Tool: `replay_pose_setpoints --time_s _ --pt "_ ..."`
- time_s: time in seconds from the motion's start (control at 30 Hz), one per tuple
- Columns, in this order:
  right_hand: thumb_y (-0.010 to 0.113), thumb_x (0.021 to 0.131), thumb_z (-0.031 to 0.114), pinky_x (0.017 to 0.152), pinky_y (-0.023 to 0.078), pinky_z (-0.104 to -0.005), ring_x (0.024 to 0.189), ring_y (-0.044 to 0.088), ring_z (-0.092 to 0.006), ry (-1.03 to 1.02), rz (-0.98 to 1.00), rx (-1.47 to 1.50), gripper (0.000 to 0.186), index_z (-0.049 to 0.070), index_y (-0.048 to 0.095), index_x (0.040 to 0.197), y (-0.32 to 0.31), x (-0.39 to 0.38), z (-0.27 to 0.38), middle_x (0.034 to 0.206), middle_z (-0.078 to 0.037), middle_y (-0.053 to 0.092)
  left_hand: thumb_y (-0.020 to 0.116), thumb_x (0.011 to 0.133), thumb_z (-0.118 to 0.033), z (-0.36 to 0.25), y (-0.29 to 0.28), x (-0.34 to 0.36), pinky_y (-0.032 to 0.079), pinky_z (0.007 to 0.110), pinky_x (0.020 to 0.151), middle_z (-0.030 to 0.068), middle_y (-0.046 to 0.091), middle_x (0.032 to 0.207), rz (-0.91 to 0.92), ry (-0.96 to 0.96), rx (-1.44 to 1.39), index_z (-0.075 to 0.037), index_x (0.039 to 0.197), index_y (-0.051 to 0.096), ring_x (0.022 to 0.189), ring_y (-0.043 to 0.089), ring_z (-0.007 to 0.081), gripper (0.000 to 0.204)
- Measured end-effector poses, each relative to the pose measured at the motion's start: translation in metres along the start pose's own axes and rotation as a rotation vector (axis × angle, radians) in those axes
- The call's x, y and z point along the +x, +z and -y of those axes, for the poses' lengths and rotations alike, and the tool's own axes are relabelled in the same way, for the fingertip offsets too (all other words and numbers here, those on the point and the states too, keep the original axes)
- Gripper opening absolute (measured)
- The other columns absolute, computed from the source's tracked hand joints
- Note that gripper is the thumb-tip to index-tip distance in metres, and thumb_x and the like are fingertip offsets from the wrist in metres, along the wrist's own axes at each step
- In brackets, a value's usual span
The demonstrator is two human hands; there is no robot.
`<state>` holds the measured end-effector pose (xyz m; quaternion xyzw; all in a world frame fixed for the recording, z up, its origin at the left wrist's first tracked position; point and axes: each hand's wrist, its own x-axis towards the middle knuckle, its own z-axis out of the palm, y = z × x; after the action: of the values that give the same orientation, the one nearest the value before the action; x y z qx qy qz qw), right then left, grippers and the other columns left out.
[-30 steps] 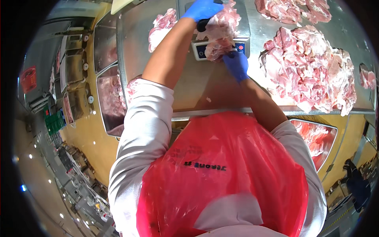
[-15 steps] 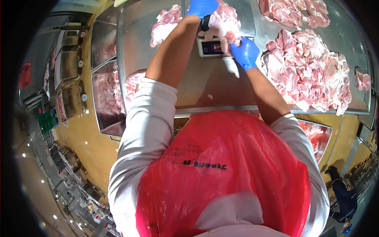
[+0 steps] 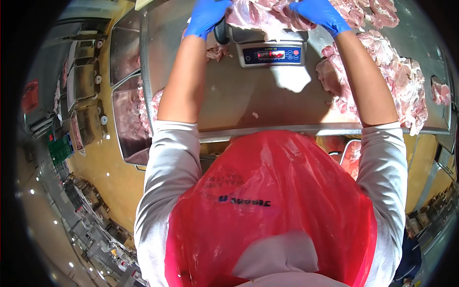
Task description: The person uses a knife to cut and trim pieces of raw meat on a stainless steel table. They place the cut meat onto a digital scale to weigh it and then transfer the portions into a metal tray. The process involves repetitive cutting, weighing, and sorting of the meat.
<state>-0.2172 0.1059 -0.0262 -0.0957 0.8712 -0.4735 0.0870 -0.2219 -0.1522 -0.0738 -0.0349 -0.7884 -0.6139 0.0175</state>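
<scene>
A piece of raw meat (image 3: 260, 15) is stretched between my two blue-gloved hands, over a digital scale (image 3: 271, 55) with a lit red display. My left hand (image 3: 206, 18) is closed on the meat's left side, its fingertips partly cut off by the upper edge. Beside its palm a black handle-like object (image 3: 221, 32) sticks down; whatever it belongs to is hidden. My right hand (image 3: 322, 15) grips the right end of the piece. Part of the metal weighing plate (image 3: 296, 36) shows beneath the meat.
A large heap of raw meat (image 3: 401, 91) covers the right of the steel table (image 3: 229, 107), partly behind my right forearm. More cuts (image 3: 382, 13) lie at the far right. Metal bins (image 3: 125, 107) with meat stand left. A small scrap (image 3: 255, 115) lies near the front edge.
My right hand has gone up and right, from the scale's front to the meat's right end. My left hand has shifted left and nearer, with the black handle. The scale's display is now uncovered.
</scene>
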Motion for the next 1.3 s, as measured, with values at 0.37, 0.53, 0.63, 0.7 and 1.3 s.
replay_pose_setpoints --time_s 0.37,0.53,0.63,0.7,1.3 --pt "0.061 0.077 0.0 0.041 0.042 -0.0316 0.046 0.05 -0.0128 -0.052 0.015 0.083 0.014 0.007 0.054 0.088 0.009 0.019 -0.039 0.063 -0.006 0.056 0.071 0.079 0.0 0.017 -0.042 -0.102 0.05 0.03 0.08 0.0061 0.067 0.1 -0.097 -0.155 0.196 0.001 0.118 0.06 0.088 0.062 0.0141 0.041" --pt "0.063 0.075 -0.003 0.036 0.039 -0.0298 0.044 0.051 -0.0122 0.039 0.064 0.154 0.023 0.007 0.053 0.092 -0.003 0.007 -0.023 0.062 -0.004 0.053 0.068 0.077 0.001 0.004 -0.027 -0.126 0.05 0.03 0.085 0.0063 0.068 0.101 -0.029 -0.261 0.05 -0.001 0.113 0.061 0.093 0.064 0.0161 0.037" --pt "0.064 0.074 -0.004 0.036 0.04 -0.0298 0.044 0.051 -0.0125 0.01 0.048 0.213 0.025 0.007 0.053 0.094 -0.003 0.009 -0.038 0.064 -0.003 0.053 0.066 0.079 0.005 -0.011 -0.011 -0.13 0.049 0.029 0.085 0.0057 0.068 0.101 -0.062 -0.334 0.143 -0.002 0.115 0.06 0.094 0.064 0.014 0.037" --pt "0.064 0.074 -0.004 0.037 0.04 -0.0298 0.045 0.051 -0.0124 0.01 0.055 0.237 0.024 0.006 0.054 0.094 -0.003 0.009 -0.045 0.065 -0.003 0.053 0.065 0.079 0.006 -0.011 -0.008 -0.13 0.049 0.029 0.085 0.0054 0.068 0.101 -0.046 -0.322 0.125 -0.002 0.116 0.059 0.093 0.064 0.0138 0.038" --pt "0.066 0.082 -0.004 0.048 0.048 -0.0283 0.06 0.06 -0.0128 0.144 -0.083 0.677 0.015 0.005 0.06 0.093 0.01 0.02 -0.116 0.073 -0.005 0.062 0.073 0.083 -0.008 0.015 0.004 -0.139 0.05 0.032 0.07 0.0076 0.065 0.085 0.113 -0.289 0.178 -0.001 0.11 0.056 0.076 0.061 0.0156 0.032"
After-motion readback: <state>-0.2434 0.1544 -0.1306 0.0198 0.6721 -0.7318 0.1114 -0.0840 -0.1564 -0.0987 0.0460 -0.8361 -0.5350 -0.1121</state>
